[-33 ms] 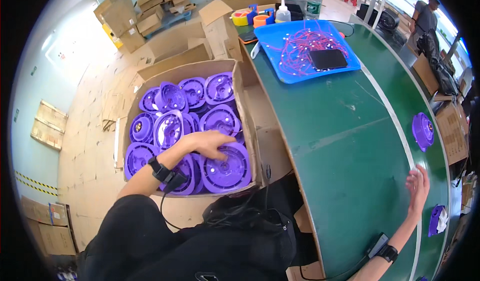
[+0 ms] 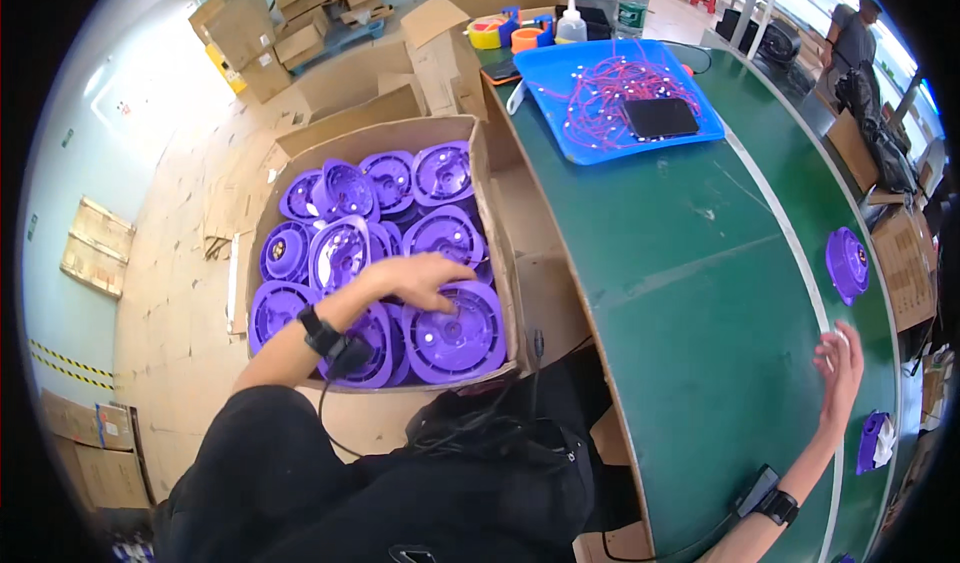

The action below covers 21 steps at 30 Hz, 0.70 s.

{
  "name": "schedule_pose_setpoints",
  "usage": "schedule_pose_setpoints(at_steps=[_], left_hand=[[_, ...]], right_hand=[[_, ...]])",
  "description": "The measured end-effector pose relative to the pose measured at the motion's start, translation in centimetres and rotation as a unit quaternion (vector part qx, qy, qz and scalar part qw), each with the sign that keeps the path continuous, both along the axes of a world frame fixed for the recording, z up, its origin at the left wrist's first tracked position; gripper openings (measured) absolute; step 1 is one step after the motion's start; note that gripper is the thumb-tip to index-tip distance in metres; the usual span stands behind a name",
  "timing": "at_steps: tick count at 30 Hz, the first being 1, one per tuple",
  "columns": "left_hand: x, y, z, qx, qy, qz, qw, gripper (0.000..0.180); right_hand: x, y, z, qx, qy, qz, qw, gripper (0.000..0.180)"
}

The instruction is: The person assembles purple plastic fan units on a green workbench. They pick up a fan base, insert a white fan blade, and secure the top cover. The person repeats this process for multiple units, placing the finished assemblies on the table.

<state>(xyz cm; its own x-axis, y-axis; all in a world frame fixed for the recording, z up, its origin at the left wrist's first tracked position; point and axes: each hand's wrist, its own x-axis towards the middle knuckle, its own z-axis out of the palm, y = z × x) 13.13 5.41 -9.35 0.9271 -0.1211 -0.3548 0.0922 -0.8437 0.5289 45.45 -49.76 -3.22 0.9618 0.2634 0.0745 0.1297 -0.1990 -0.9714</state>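
Head view: the left hand (image 2: 425, 279), fingers parted, extended over a purple housing (image 2: 468, 339) in the carton's (image 2: 505, 263) near right corner, grip unclear; the right hand (image 2: 840, 368), loosely curled near the desk's (image 2: 680, 363) right edge, showed no certain hold. Rim contact clear of neighbouring housings (image 2: 340, 256) seemed steadiest.

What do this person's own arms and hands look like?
The left hand and right hand are ungloved. A black sleeve covers the left upper arm. On the left wrist are a black strap, a boxy device and a black cable; on the right, a black band, dark box and cord.
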Motion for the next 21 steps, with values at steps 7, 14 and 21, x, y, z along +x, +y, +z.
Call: schedule_pose_setpoints(at_steps=[7, 14, 21], left_hand=[[1.7, 2.9, 12.5, -0.002, -0.190, 0.049, 0.980, 0.054], [14.7, -9.8, 12.4, -0.273, -0.238, -0.095, 0.927, 0.057], [28.8, -24.4, 13.4, -0.476, -0.076, -0.240, 0.843, 0.057]], right_hand=[[-11.3, 13.0, 7.4, -0.053, -0.064, 0.261, 0.962, 0.043], [-14.3, 17.1, 4.9, 0.016, -0.015, 0.307, 0.952, 0.081], [-13.3, 7.1, 8.4, 0.103, 0.033, -0.067, 0.992, 0.053]])
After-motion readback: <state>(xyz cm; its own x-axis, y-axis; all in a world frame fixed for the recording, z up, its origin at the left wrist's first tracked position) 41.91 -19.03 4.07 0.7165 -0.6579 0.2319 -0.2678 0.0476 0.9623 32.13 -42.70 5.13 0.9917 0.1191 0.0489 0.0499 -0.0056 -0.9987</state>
